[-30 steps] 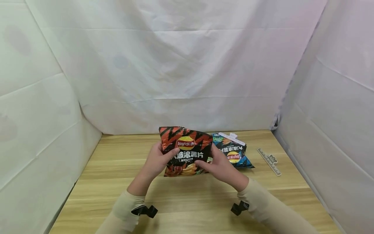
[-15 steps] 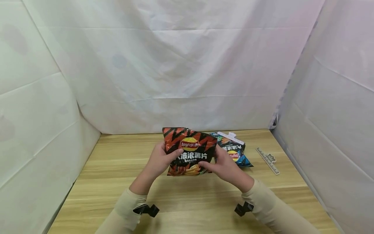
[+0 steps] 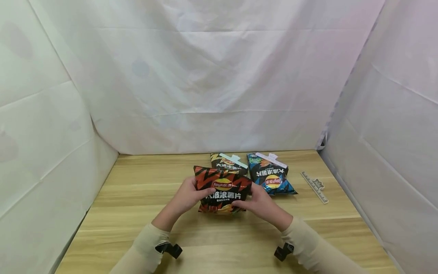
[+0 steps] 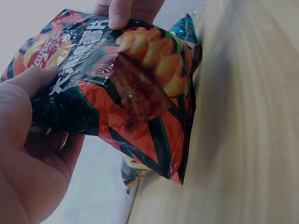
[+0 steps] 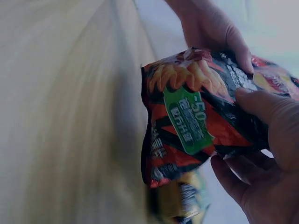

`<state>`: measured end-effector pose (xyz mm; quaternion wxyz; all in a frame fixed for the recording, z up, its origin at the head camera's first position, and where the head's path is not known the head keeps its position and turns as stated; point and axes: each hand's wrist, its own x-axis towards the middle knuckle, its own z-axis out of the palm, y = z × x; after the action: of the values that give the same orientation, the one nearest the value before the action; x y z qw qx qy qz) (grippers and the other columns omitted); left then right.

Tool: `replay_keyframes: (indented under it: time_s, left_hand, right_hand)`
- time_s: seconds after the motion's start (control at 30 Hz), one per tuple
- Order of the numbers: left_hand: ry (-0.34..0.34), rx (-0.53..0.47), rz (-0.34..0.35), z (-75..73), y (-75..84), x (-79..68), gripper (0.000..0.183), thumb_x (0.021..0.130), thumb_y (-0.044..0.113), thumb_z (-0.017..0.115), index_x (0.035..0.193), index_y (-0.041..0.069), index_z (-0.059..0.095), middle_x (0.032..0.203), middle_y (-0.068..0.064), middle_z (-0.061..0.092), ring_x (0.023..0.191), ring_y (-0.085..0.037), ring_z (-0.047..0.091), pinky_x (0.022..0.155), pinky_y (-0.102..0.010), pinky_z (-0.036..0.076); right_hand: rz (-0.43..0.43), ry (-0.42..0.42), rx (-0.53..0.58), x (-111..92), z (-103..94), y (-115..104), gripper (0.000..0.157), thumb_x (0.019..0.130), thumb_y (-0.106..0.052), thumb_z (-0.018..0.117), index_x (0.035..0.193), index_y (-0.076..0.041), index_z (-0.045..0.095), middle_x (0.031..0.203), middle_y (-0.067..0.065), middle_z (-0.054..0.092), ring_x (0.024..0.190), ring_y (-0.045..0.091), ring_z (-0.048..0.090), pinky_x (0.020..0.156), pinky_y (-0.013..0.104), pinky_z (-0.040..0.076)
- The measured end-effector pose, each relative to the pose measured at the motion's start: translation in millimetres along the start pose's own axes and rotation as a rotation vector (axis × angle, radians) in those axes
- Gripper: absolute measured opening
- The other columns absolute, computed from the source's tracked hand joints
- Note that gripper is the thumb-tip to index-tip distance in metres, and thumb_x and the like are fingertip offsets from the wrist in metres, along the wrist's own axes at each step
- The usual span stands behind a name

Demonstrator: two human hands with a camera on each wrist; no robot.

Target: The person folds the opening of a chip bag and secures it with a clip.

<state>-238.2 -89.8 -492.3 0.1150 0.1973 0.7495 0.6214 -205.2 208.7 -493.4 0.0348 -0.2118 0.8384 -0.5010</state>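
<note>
Both hands hold a red and black chip bag (image 3: 223, 195) above the table, its picture side toward me. My left hand (image 3: 187, 195) grips its left side, thumb across the front and fingers behind. On the right side my right hand (image 3: 262, 203) does the same. The wrist views show the thumbs on the front of the bag (image 4: 135, 93) and curled fingers under it. Behind it lies a yellow and black chip bag (image 3: 227, 164) with a pale clip (image 3: 234, 160) across its top, partly covered. Right of that lies a blue and black chip bag (image 3: 270, 177) with a white clip (image 3: 272, 160).
A loose grey clip (image 3: 315, 187) with an animal-shaped handle lies on the right of the wooden table (image 3: 137, 198). White cloth walls (image 3: 205, 76) close off the back and both sides.
Both hands have lowered the red and black bag toward me, after a slight shift right. The yellow and black bag behind it now shows. The clips and blue bag lie as before.
</note>
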Motion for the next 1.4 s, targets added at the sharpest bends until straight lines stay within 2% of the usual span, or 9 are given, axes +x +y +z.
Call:
replay_keyframes:
  time_s: [0.2, 0.4, 0.67, 0.83, 0.93, 1.0, 1.1, 1.23, 1.4]
  left_hand:
    - [-0.037, 0.018, -0.022, 0.9, -10.8, -0.7, 0.041, 0.102, 0.03, 0.085, 0.139, 0.013, 0.076, 0.112, -0.004, 0.081, 0.082, -0.015, 0.064, 0.073, -0.03, 0.055]
    - [-0.017, 0.031, -0.018, 0.8, -11.1, 0.5, 0.043, 0.102, 0.03, 0.085, 0.139, 0.01, 0.075, 0.102, -0.004, 0.08, 0.074, -0.016, 0.058, 0.068, -0.031, 0.051]
    - [-0.008, -0.002, -0.014, 0.1, -7.9, -0.8, 0.044, 0.103, 0.028, 0.084, 0.139, 0.006, 0.073, 0.119, -0.009, 0.081, 0.1, -0.019, 0.074, 0.083, -0.033, 0.061]
    - [0.018, -0.078, 0.008, -4.8, 0.8, 2.2, 0.042, 0.103, 0.023, 0.083, 0.139, 0.004, 0.071, 0.125, -0.012, 0.08, 0.113, -0.022, 0.077, 0.092, -0.034, 0.062]
    - [0.043, -0.091, 0.035, -10.8, 8.4, 5.3, 0.037, 0.104, 0.02, 0.082, 0.134, 0.003, 0.072, 0.12, -0.011, 0.08, 0.108, -0.021, 0.077, 0.089, -0.032, 0.062]
    - [0.054, -0.084, 0.062, -15.7, 14.4, 7.7, 0.031, 0.104, 0.018, 0.081, 0.13, 0.002, 0.072, 0.115, -0.009, 0.08, 0.1, -0.019, 0.075, 0.083, -0.031, 0.061]
    - [0.055, -0.053, 0.121, -23.8, 23.8, 11.6, 0.025, 0.105, 0.015, 0.079, 0.125, 0.002, 0.072, 0.109, -0.006, 0.077, 0.09, -0.018, 0.07, 0.075, -0.03, 0.059]
    - [0.013, 0.022, 0.17, -33.4, 36.7, 17.6, 0.02, 0.106, 0.014, 0.077, 0.121, 0.0, 0.073, 0.106, -0.006, 0.075, 0.083, -0.022, 0.067, 0.07, -0.032, 0.057]
    - [-0.064, 0.201, 0.178, -38.4, 54.1, 25.7, 0.015, 0.105, 0.024, 0.081, 0.118, 0.017, 0.08, 0.107, 0.0, 0.078, 0.083, -0.025, 0.068, 0.07, -0.035, 0.056]
  right_hand:
    - [0.019, -0.031, 0.015, -0.5, 5.6, 14.1, 0.047, 0.097, -0.027, 0.09, 0.14, -0.019, 0.072, 0.137, -0.003, 0.074, 0.128, 0.021, 0.069, 0.108, 0.043, 0.056]
    - [0.036, -0.012, 0.013, 0.6, 5.1, 14.2, 0.048, 0.096, -0.029, 0.091, 0.139, -0.022, 0.072, 0.138, -0.005, 0.074, 0.13, 0.021, 0.068, 0.11, 0.051, 0.053]
    - [0.056, 0.019, 0.042, -2.2, 3.6, 13.9, 0.053, 0.096, -0.032, 0.09, 0.144, -0.023, 0.069, 0.139, -0.004, 0.072, 0.132, 0.022, 0.067, 0.112, 0.055, 0.05]
    - [0.03, 0.081, 0.112, -6.1, -2.6, 13.7, 0.051, 0.101, -0.027, 0.085, 0.147, -0.02, 0.065, 0.131, 0.001, 0.075, 0.117, 0.025, 0.072, 0.096, 0.044, 0.059]
    - [0.015, 0.124, 0.157, -7.2, -8.0, 12.7, 0.041, 0.104, -0.022, 0.082, 0.142, -0.018, 0.066, 0.123, 0.005, 0.076, 0.105, 0.026, 0.073, 0.085, 0.037, 0.061]
    - [0.014, 0.155, 0.17, -7.9, -11.3, 11.8, 0.035, 0.105, -0.02, 0.08, 0.139, -0.018, 0.068, 0.121, 0.005, 0.076, 0.103, 0.025, 0.073, 0.084, 0.035, 0.062]
    - [0.017, 0.186, 0.196, -9.1, -15.5, 10.3, 0.029, 0.107, -0.016, 0.078, 0.135, -0.017, 0.07, 0.119, 0.008, 0.075, 0.103, 0.023, 0.073, 0.086, 0.037, 0.063]
    - [0.012, 0.193, 0.235, -10.3, -18.6, 7.1, 0.026, 0.107, -0.012, 0.076, 0.133, -0.012, 0.071, 0.121, 0.012, 0.073, 0.106, 0.023, 0.073, 0.086, 0.037, 0.065]
    - [0.014, 0.21, 0.212, -11.3, -19.1, 4.6, 0.023, 0.107, -0.012, 0.077, 0.129, -0.011, 0.073, 0.116, 0.011, 0.074, 0.104, 0.023, 0.07, 0.082, 0.034, 0.063]
